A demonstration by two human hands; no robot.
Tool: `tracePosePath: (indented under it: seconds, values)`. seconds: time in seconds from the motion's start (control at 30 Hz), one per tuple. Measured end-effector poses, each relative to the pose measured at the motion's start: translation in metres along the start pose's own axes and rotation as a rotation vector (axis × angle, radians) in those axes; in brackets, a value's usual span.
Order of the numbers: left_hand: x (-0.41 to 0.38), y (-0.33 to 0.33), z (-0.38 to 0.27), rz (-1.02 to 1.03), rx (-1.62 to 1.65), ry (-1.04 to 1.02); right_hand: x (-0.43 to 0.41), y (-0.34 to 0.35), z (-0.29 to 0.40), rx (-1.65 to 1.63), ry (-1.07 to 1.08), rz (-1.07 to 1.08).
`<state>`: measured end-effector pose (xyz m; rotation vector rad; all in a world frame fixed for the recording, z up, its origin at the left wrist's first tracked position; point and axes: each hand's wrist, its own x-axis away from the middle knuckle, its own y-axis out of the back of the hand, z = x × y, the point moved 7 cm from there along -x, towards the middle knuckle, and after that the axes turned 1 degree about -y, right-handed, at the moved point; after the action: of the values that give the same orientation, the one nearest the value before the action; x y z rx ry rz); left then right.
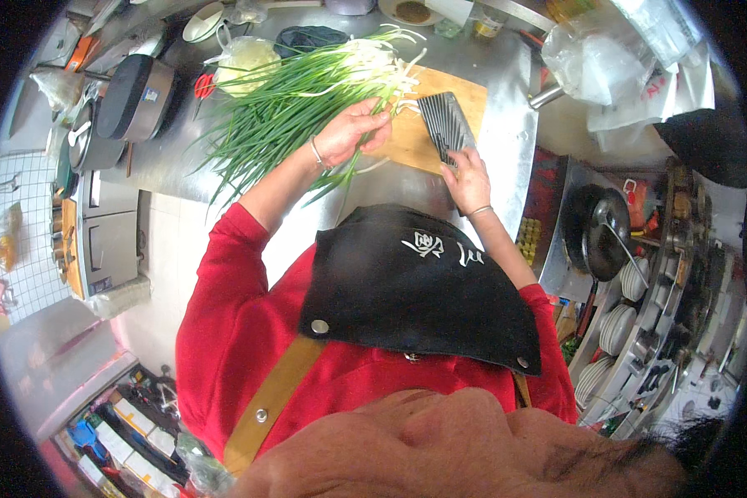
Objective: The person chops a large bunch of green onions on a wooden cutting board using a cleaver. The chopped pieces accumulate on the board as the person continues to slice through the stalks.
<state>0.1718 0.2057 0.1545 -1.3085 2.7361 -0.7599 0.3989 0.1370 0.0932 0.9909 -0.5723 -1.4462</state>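
Observation:
My left hand is closed around a few green onion stalks near their white ends, beside the large bunch of green onions. That bunch lies across the steel table and the left part of a wooden cutting board, roots towards the board. My right hand grips the near end of a cleaver with a dark, ridged-looking blade. The blade rests over the board, its far end close to the onion roots. The cleaver's handle is mostly hidden by my fingers.
Red-handled scissors, a bag with pale yellow contents and a dark plastic bag lie beyond the onions. A lidded rectangular container stands left. Plastic bags hang at the right, above a lower area with a wok.

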Motion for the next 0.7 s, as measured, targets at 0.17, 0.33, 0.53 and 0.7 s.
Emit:
tracePosePath:
  seconds: [0.17,0.33,0.53,0.7]
  values:
    - [-0.005,-0.033,0.006,0.001,-0.032,0.087,-0.053,0.056,0.071,-0.648,-0.1,0.034]
    - [-0.008,-0.049,0.017,0.086,-0.063,0.152,-0.052,0.044,0.049,-0.89,-0.22,0.067]
    - [-0.005,-0.044,0.025,0.078,-0.052,0.262,-0.042,0.096,-0.024,-0.942,-0.363,-0.304]
    - [-0.006,-0.038,0.027,0.107,-0.072,0.266,0.01,0.148,-0.095,-1.026,-0.591,-0.66]
